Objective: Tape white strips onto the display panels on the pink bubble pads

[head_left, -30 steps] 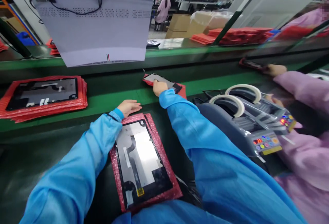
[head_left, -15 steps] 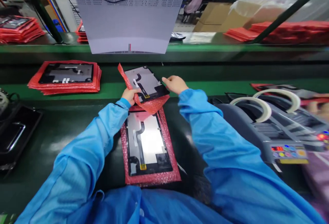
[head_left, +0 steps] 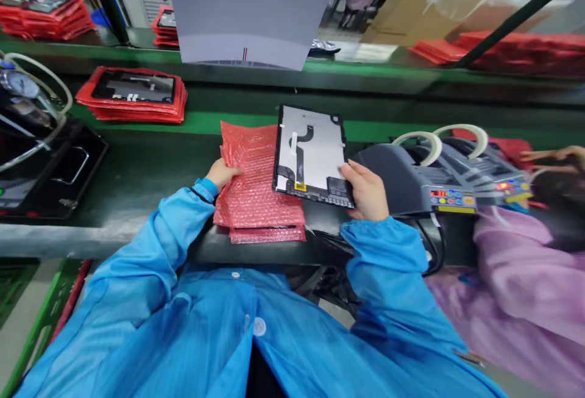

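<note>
My right hand grips the lower right corner of a display panel, tilted above the bench with its grey back, black ribbon cable and yellow tab facing me. Left of it, my left hand pinches the left edge of a red bubble-wrap bag, thumb on top. This bag lies over another red bag, whose lower edge sticks out beneath; the panel seen there before is almost wholly covered. The held panel's left edge overlaps the upper bag's right side.
A pile of red bags with a panel on top sits at the back left. Tape dispensers stand on the right, beside a co-worker's pink sleeve. A black machine with a gauge is at far left; a grey-white monitor casing hangs ahead.
My right hand first reached for a bagged panel on the green strip and brought it near. The panel is now out of its bag, moved right, while my left hand keeps the bag.
</note>
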Tool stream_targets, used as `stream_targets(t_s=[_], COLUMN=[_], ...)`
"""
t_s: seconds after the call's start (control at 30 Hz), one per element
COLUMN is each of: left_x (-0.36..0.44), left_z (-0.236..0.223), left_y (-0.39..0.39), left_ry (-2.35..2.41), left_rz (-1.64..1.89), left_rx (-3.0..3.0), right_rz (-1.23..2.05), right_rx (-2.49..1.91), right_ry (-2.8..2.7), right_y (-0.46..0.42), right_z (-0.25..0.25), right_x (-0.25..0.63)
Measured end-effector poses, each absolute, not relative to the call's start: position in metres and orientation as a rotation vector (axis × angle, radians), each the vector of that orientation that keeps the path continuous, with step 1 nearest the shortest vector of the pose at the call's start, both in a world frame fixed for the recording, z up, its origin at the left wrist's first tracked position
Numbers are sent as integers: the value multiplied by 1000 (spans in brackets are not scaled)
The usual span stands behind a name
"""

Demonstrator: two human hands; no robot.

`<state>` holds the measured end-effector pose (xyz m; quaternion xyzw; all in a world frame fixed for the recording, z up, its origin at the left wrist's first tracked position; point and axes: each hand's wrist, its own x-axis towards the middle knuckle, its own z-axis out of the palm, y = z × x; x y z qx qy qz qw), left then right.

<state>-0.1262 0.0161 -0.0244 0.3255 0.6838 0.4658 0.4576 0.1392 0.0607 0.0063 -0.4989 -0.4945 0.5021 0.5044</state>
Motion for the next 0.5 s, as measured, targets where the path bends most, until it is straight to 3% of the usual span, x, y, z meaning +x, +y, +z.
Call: stream_targets(t_s=[0.17, 0.5], left_x=[-124, -136], left_z=[-44, -49], left_y=[0, 10], left_ry=[2207, 1788], left_rz=[900, 1156], left_rx=[1159, 1227], right_rz=[1376, 1587], right_rx=[-1213, -1094], right_ry=[-1112, -1133], right_y=[34, 21], right_z=[-10, -19], right_x=[135, 103])
